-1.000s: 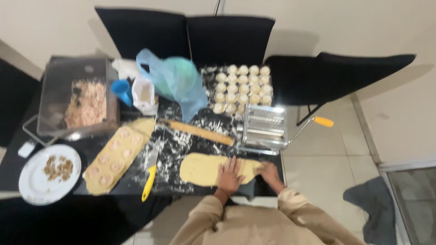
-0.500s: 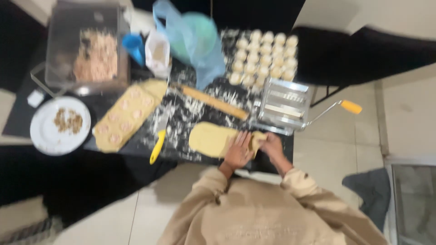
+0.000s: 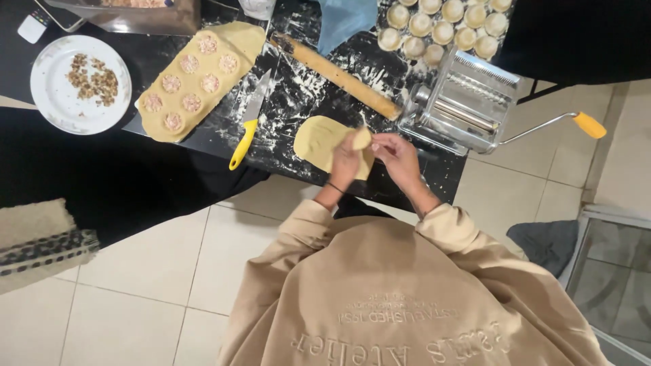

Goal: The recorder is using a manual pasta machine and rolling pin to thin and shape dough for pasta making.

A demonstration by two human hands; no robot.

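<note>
The person in the beige sweatshirt is standing at the near edge of the black, flour-dusted worktop (image 3: 298,81), working a sheet of pasta dough (image 3: 319,139) with both hands. The left hand (image 3: 344,163) is lying on the dough sheet with its fingers curled, pinching up a folded flap of dough at the sheet's right end. The right hand (image 3: 400,152) is sitting just beside it, its fingers bent and closing on the same flap from the other side.

The dough sheet is lying flat at the front of the worktop, between a yellow-handled knife (image 3: 247,122) on one side and a metal pasta machine (image 3: 461,102) with a yellow-tipped crank on the other. A wooden rolling pin (image 3: 336,76) is lying diagonally just behind the dough. Farther off, a ravioli mould (image 3: 193,81) covered in dough with filled pockets is resting near a white plate (image 3: 47,95) of chopped nuts. Round filled dough pieces (image 3: 441,27) are lined up behind the machine.
</note>
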